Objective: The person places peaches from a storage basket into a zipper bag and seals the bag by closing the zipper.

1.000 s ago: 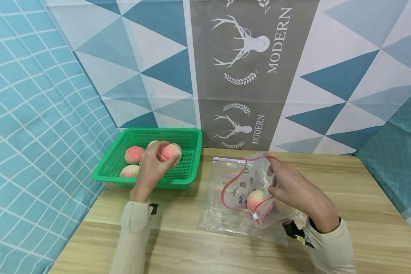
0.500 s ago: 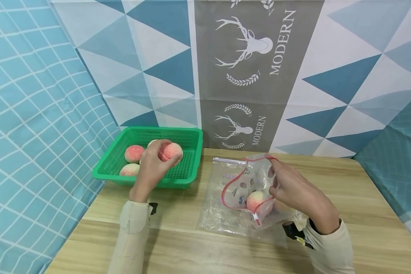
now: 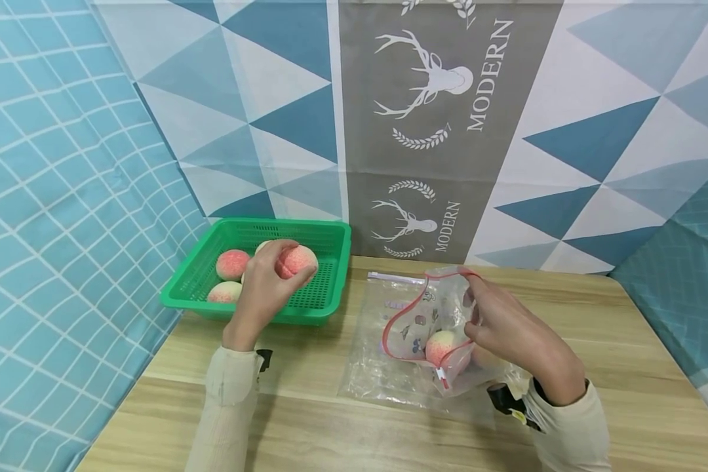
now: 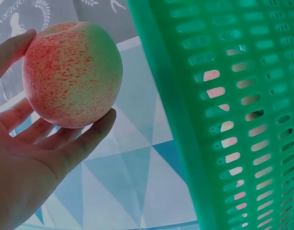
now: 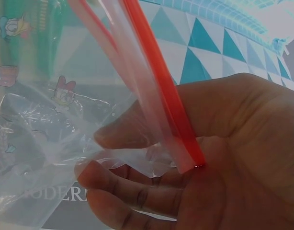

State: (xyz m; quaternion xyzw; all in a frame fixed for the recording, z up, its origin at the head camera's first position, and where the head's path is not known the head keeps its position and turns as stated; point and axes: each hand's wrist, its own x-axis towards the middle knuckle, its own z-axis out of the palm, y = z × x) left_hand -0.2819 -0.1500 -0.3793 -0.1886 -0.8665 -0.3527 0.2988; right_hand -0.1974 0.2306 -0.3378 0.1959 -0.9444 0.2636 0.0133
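A pink and cream peach (image 3: 298,261) is gripped in my left hand (image 3: 264,278), held over the green basket. In the left wrist view the thumb and fingers lie around the peach (image 4: 73,74), which is above the basket's rim. My right hand (image 3: 510,321) pinches the red-edged mouth of a clear zip bag (image 3: 410,328) and holds it agape. Inside that bag sits a peach (image 3: 446,349), with a second, paler one (image 3: 486,357) partly hidden behind the plastic. In the right wrist view the red zip strip (image 5: 161,86) runs into the hand between thumb and fingers.
The green basket (image 3: 254,314) stands at the back left with several peaches, among them a red one (image 3: 233,265) and a pale one (image 3: 224,292). Another clear bag with a white slider strip (image 3: 395,278) lies flat under the held bag on the wooden table (image 3: 342,426).
The view has shifted very slightly. Both hands keep their holds, and the left hand with its peach stays over the basket almost unmoved.
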